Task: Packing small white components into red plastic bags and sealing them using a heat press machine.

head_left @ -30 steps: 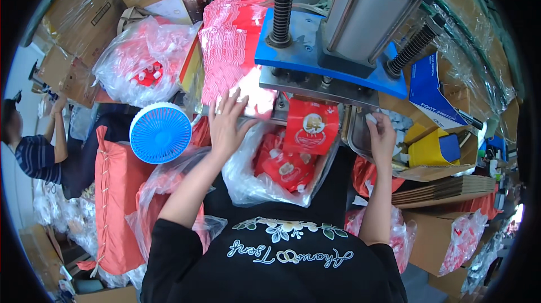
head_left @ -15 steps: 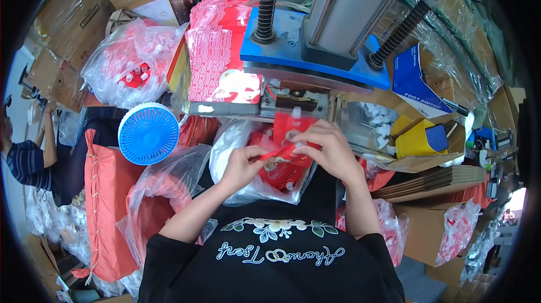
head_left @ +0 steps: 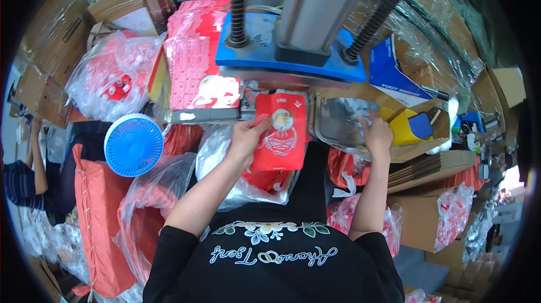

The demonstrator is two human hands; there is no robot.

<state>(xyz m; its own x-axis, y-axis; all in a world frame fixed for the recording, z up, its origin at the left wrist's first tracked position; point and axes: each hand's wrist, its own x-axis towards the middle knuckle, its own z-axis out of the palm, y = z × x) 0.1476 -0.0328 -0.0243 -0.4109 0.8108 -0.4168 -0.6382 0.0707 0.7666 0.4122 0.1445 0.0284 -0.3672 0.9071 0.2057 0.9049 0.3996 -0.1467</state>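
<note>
So the left hand has a flat red pouch pinched by its left edge, roughly mid-view, with an open plastic bag down at 7 o'clock from it. Right hand is at the metal tray, 3 o'clock, fingers too blurry to tell if they're gripping anything. Blue press at 12, blue fan at 9.

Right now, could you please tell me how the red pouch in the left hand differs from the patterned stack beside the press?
The red pouch is held by the left hand, while the patterned stack lies untouched left of the press. The red pouch is mostly plain red around a printed design; the patterned stack shows dense white waves. The red pouch shows one face; the patterned stack shows overlapping layers. Both are red and white.
</note>
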